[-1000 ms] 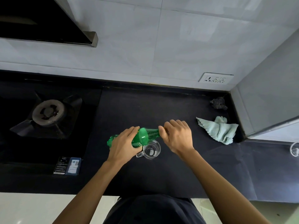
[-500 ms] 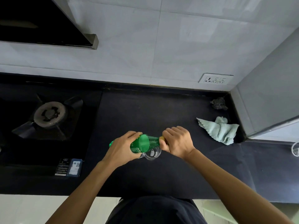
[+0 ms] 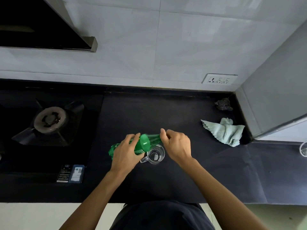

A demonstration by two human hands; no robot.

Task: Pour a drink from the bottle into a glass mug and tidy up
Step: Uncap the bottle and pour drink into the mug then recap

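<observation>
I see the green bottle (image 3: 144, 144) lying sideways in the air just above the glass mug (image 3: 155, 154), which stands on the dark worktop (image 3: 149, 113) and looks empty. My left hand (image 3: 126, 151) grips the bottle's body, as it did a second ago. My right hand (image 3: 177, 146) has rolled at the wrist since then; its fingers (image 3: 163, 134) now pinch the neck end and hide the cap. I read that as the cap being twisted loose, so pouring has not begun. A crumpled cloth (image 3: 224, 131) waits far right.
</observation>
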